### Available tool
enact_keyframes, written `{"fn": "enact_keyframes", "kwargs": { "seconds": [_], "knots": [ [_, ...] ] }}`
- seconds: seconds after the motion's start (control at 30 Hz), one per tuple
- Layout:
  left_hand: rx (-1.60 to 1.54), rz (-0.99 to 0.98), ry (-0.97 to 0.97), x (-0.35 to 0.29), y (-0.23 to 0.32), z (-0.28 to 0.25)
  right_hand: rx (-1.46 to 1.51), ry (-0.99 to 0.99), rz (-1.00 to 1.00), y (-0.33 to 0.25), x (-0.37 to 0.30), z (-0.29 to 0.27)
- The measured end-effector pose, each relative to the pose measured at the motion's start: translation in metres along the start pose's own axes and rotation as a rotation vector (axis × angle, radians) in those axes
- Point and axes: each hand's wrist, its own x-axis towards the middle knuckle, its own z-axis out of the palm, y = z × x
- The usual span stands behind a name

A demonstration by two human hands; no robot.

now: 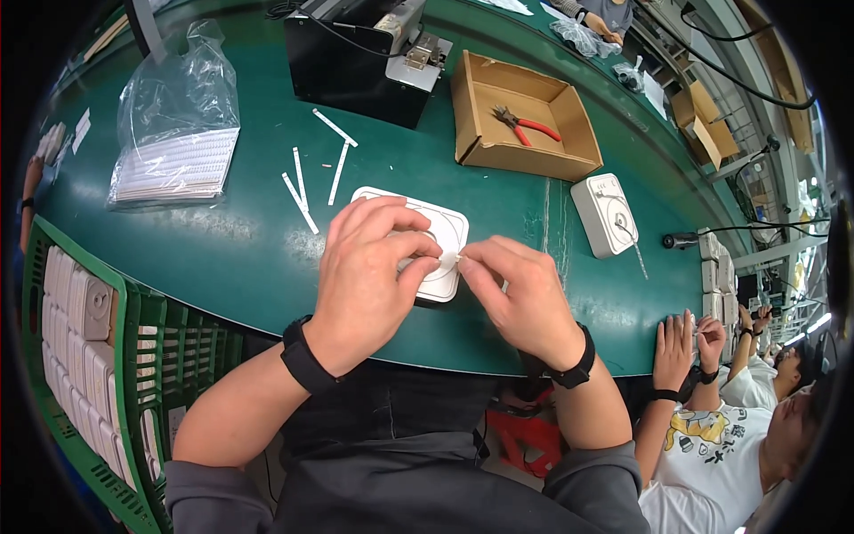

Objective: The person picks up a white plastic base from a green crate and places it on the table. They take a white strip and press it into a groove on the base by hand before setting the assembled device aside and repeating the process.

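Note:
A white rounded-square box point(455, 224) lies flat on the green table in front of me, its upper face marked with a circular outline. My left hand point(378, 254) rests over the left part of the box and covers much of it. Its thumb and index finger close together above the middle; what they grip, if anything, is hidden. At the box's right edge, my right hand point(520, 285) pinches a tiny white piece point(460, 258) between thumb and index finger. The piece is too small to name.
Loose white strips point(300, 191) lie beyond the box, left of a cardboard tray point(534, 158) holding red-handled cutters point(534, 129). A black machine point(356, 71) stands at the back. Another white box point(605, 214) sits right; a green crate point(187, 334) stands left. A co-worker's hands point(680, 347) are at right.

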Motion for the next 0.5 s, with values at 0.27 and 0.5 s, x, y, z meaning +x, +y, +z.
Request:
{"fn": "enact_keyframes", "kwargs": {
  "seconds": [0.27,0.5],
  "knots": [
    [-0.042,0.061,-0.103,0.011,-0.005,0.000,0.077,-0.121,0.122,0.003,0.004,-0.002],
    [-0.050,0.091,-0.125,0.012,-0.005,0.001,0.100,-0.169,0.129,0.008,0.012,0.000]
  ]
}}
